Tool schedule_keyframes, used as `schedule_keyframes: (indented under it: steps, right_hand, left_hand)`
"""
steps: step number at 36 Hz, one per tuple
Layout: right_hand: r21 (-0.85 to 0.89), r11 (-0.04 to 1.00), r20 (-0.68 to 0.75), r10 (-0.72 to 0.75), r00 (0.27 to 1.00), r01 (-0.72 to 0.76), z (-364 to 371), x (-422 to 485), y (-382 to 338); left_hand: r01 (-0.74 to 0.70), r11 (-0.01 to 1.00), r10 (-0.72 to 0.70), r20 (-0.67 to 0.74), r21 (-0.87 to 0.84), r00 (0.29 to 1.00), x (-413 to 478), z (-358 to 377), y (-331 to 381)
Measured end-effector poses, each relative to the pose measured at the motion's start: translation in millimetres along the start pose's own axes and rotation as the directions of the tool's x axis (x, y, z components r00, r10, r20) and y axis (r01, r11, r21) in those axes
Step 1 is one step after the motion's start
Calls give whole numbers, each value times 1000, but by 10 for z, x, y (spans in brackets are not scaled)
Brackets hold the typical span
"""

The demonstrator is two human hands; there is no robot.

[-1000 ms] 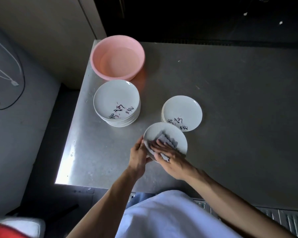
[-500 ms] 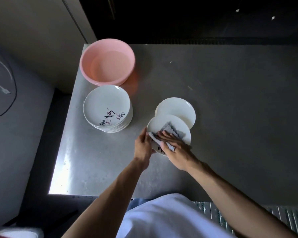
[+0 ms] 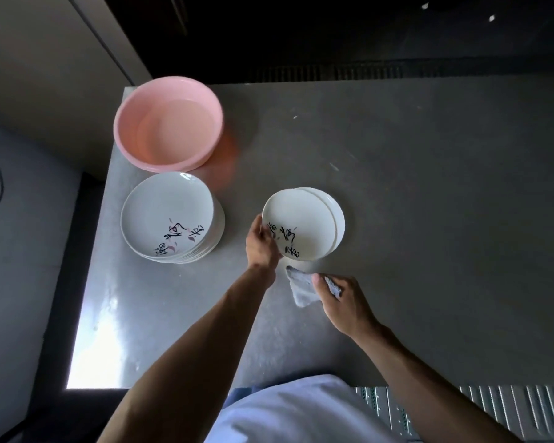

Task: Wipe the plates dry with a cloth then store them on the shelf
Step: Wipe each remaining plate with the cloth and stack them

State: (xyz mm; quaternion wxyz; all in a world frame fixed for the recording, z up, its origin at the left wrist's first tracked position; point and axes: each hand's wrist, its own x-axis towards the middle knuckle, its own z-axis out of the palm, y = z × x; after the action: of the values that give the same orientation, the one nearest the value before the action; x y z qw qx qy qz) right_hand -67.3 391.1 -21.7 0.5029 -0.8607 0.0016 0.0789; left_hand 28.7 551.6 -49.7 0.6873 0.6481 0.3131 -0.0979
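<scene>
The left hand [image 3: 262, 245] has its fingers [image 3: 267, 232] curled over the near-left rim of a round white ceramic plate with black brush lettering [image 3: 301, 223], pinching the edge with the thumb on top. That plate lies over a short stack of matching white plates [image 3: 339, 219], set a little to the left of them so that their right rims show. Whether it rests fully on the stack or is lifted just clear of it is hard to tell from this angle.

The right hand [image 3: 344, 303] is nearer and to the right, apart from the plate. Its thumb and fingers [image 3: 318, 280] are closed on a small crumpled grey cloth [image 3: 299, 287], which hangs out to the left of the hand, just above the grey metal surface [image 3: 429, 193].

At the far-left corner of the surface stands a round pink plastic basin [image 3: 168, 123]; it seems to hold shallow clear water and nothing else. Just in front of it, near the left edge, sits a taller stack of white ceramic plates [image 3: 170, 215]. The top plate of this stack faces up and carries black lettering and faint pink petals near its front rim.

The held plate looks smooth and glossy inside, with its lettering close to the left hand. A white shirt [image 3: 288, 410] fills the near edge of the view, with a ribbed metal grating [image 3: 499, 407] to its right.
</scene>
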Motion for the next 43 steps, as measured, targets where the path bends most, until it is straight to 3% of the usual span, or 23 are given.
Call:
schedule_keyframes:
  steps: [2, 8, 15, 22, 30, 33, 36, 39, 43]
  right_hand:
    - [8, 999, 4, 32, 999, -32, -4, 2, 5]
    - [31, 992, 30, 119, 992, -120, 3, 22, 39]
    - [71, 977, 18, 202, 979, -202, -9, 46, 122]
    - [183, 928, 5, 329, 944, -325, 60, 90, -3]
    - [270, 923, -77, 304, 950, -273, 158, 81, -250]
    - [225, 942, -109, 277, 955, -248, 218, 82, -260]
    - [238, 904, -89, 384, 919, -355, 319, 121, -283]
    - [381, 807, -57, 508, 860, -451, 420, 217, -409]
    - [526, 663, 28, 613, 790, -533, 644, 437, -678]
  left_hand:
    - [-17, 1000, 17, -23, 20, 1000, 32, 22, -31]
    - [-75, 945, 136, -173, 318, 975, 136, 86, -9]
    - [50, 884, 47, -195, 464, 980, 238, 55, -4]
    - [46, 931, -5, -112, 363, 994, 320, -83, -297]
    - [16, 992, -9, -56, 127, 998, -46, -85, -39]
    - [32, 988, -30, -19, 152, 999, -56, -141, -53]
    - [-30, 960, 25, 21, 280, 999, -105, -182, 46]
    - [-161, 920, 139, 88, 357, 986, -221, -196, 345]
    - [-421, 770, 368, 205, 480, 907, -256, -399, 726]
